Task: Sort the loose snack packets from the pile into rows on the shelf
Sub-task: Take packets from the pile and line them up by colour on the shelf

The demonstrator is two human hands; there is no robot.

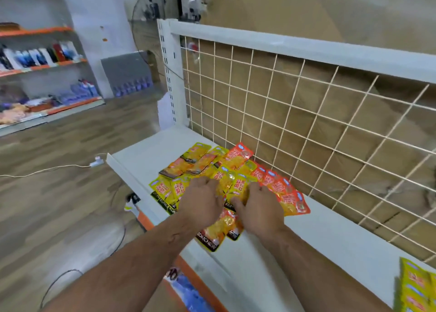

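Only "KONCHER" can really be made out, printed in white on the black band of a shiny yellow snack packet (213,235) at the front edge of the white shelf (330,236). Everything else is too blurred to be read.

Upper right: white wire grid (306,113), brown cardboard (354,16) behind it. Top centre: standing fan (151,35), blurred. Far left: orange-edged shelving (42,31) stocked with bottles (40,56). Below: wood-pattern floor (59,205), crossed by white cable (47,169) ending at white plug block (98,161); black cable (121,236) nearer.
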